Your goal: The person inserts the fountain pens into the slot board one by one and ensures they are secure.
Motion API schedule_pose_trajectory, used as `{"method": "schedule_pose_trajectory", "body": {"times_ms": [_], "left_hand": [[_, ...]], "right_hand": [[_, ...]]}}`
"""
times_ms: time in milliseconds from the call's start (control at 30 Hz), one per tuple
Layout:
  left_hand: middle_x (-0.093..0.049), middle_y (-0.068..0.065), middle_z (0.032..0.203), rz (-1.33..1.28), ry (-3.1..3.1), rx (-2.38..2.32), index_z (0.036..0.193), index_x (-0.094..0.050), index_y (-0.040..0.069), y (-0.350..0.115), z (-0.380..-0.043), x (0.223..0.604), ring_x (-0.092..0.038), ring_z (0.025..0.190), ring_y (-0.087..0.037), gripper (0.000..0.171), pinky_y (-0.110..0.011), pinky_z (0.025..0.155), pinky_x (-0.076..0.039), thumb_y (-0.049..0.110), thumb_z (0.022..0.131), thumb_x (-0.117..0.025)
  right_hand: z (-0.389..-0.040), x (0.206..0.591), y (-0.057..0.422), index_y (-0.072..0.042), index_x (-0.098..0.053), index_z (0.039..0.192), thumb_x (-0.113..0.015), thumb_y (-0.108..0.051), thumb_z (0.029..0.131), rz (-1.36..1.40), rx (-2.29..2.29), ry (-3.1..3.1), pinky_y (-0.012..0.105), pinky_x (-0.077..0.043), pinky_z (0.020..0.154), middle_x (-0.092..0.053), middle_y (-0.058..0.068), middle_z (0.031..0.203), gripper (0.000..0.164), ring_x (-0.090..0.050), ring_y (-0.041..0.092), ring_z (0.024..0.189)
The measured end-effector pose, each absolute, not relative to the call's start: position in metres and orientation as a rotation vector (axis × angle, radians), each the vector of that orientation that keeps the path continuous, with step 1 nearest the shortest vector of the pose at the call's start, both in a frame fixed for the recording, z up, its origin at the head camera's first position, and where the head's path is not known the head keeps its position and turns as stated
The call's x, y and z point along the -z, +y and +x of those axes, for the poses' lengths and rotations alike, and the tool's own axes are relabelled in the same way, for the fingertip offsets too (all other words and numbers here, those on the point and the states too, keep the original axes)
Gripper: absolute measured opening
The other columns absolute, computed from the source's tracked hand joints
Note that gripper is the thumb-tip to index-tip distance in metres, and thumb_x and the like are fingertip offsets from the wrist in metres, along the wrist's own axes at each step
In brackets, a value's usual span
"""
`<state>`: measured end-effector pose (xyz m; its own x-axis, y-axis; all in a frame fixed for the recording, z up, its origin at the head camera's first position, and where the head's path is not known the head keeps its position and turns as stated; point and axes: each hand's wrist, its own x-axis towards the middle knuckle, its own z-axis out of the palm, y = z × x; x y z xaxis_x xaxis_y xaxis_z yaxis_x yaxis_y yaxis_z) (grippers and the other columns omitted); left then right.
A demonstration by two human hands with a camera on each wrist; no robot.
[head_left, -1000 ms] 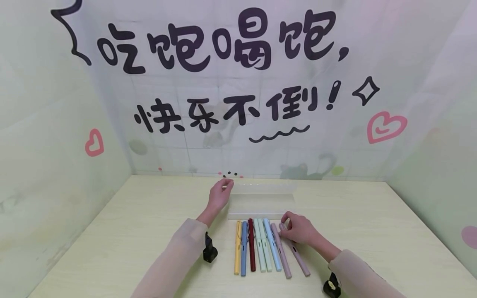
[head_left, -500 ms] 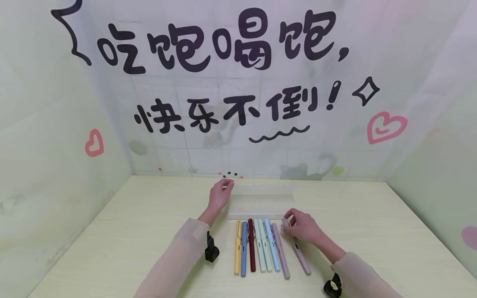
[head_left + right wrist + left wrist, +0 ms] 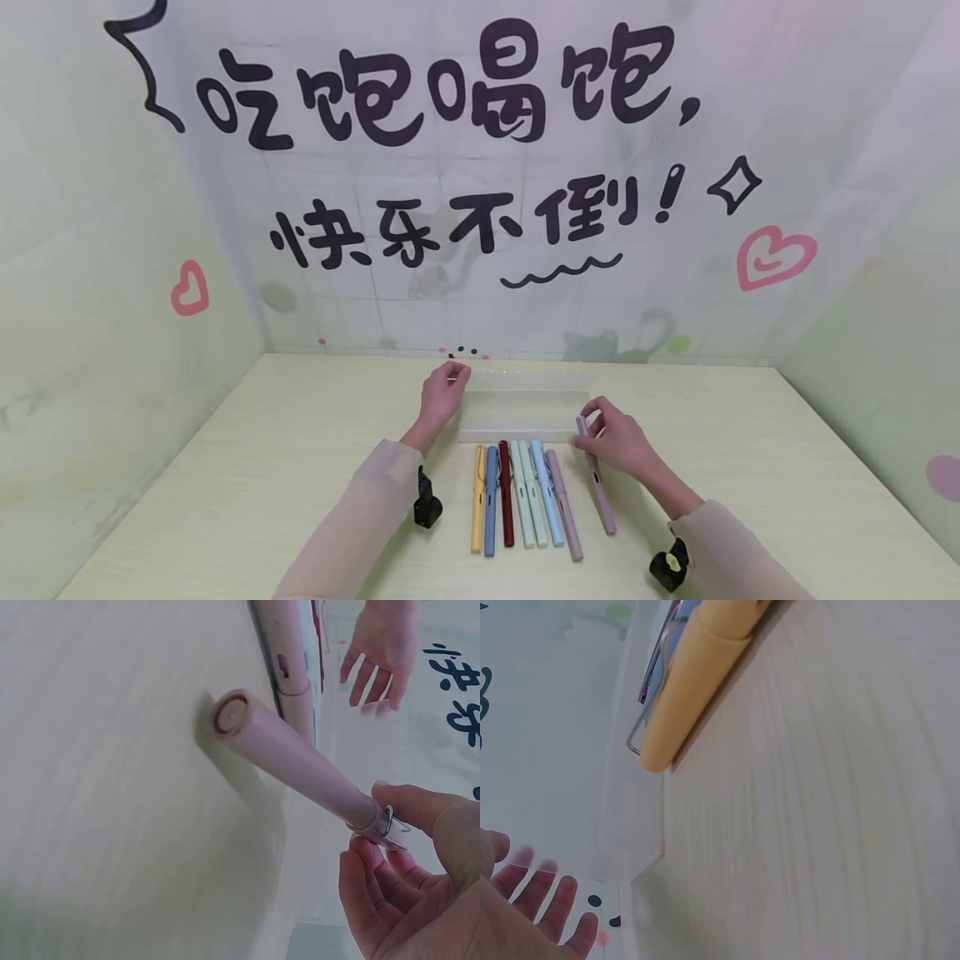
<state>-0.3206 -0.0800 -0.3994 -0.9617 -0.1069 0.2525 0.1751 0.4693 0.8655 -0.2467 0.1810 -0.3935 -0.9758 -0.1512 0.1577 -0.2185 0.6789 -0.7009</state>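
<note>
Right hand [image 3: 617, 437], mine: thumb and fingers clamped on one mauve, slim-barrelled pen with a metal clip [image 3: 601, 492], gripped near its far, clip end; pen tilted, near end towards me, just right of the row. I cannot tell whether that near end touches the counter [image 3: 225, 500].

Left hand [image 3: 441, 393], mine: at the far-left corner of a long transparent plastic box [image 3: 517, 435], thumb and fingers together on its clear edge, fingertips showing through the plastic in the left-wrist view. Box lies on the far part of the counter, beyond the pens.

Pens in row, lying side by side, clips at the far end, left to right: one yellow pen [image 3: 478, 504]; one medium-blue pen [image 3: 491, 504]; one dark-red pen [image 3: 507, 504]; two pale-green pens [image 3: 525, 508]; one light-blue pen [image 3: 552, 508]; one second mauve pen [image 3: 566, 510], slanted, its near end rightward.

Sleeves, pale beige [image 3: 352, 521]: two. Backdrop, pale, with black lettering and pink hearts [image 3: 480, 325]: standing behind the counter.
</note>
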Motion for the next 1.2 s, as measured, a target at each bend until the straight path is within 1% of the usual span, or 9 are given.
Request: {"method": "schedule_pose_trajectory", "body": {"times_ms": [367,667,933,1200], "left_hand": [[-0.060,-0.013,0.093,-0.027,-2.457,1.487,0.097,-0.058,0.000,-0.080,-0.321,0.400,-0.056,0.089,-0.026,0.023,-0.035,0.075,-0.046,0.020,0.089,-0.052],[-0.059,-0.012,0.093,-0.015,-2.460,1.497,0.096,-0.057,0.000,-0.080,-0.321,0.400,-0.055,0.089,-0.025,0.023,-0.034,0.074,-0.047,0.021,0.089,-0.051],[-0.059,-0.012,0.093,-0.020,-2.454,1.512,0.096,-0.057,0.000,-0.080,-0.321,0.400,-0.055,0.089,-0.025,0.022,-0.034,0.075,-0.047,0.019,0.089,-0.051],[-0.060,-0.012,0.094,-0.021,-2.473,1.476,0.095,-0.057,0.000,-0.080,-0.321,0.400,-0.056,0.090,-0.025,0.022,-0.035,0.076,-0.046,0.021,0.090,-0.051]], "right_hand": [[-0.251,0.381,0.186,-0.002,-0.044,0.101,-0.069,-0.015,0.076,0.323,-1.190,-2.717,0.029,-0.041,0.046,-0.052,0.004,0.069,0.038,-0.049,0.015,0.055],[-0.259,0.373,0.190,-0.003,-0.043,0.102,-0.069,-0.018,0.076,0.270,-1.138,-2.684,0.029,-0.042,0.046,-0.054,0.005,0.071,0.039,-0.051,0.015,0.055],[-0.264,0.363,0.191,-0.003,-0.044,0.102,-0.069,-0.018,0.076,0.266,-1.088,-2.643,0.029,-0.042,0.047,-0.055,0.005,0.073,0.040,-0.053,0.016,0.056],[-0.272,0.354,0.192,-0.005,-0.044,0.105,-0.069,-0.023,0.076,0.247,-1.012,-2.625,0.029,-0.041,0.046,-0.056,0.005,0.077,0.042,-0.054,0.016,0.058]]}}
